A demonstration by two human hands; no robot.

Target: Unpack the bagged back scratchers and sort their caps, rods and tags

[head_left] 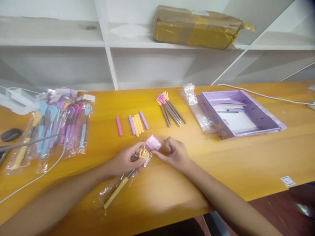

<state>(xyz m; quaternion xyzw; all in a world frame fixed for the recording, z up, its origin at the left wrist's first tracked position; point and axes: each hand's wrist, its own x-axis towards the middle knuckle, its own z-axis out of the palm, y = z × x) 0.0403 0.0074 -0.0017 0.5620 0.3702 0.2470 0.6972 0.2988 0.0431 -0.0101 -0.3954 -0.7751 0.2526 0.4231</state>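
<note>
From the remote head view, I observe the left hand point(125, 160) pinching the bagged yellow scratcher point(120, 187) over the counter point(172, 193), the right hand point(177, 154) at the pink card point(153, 142), whether gripping it I cannot tell.

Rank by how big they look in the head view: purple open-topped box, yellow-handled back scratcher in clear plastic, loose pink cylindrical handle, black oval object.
1. Purple box
2. Yellow-handled back scratcher
3. Black oval object
4. Pink handle

Bagged scratcher point(120, 187) before tubes point(135, 124); other bagged scratchers point(52, 127) left; box point(217, 120) right
</note>
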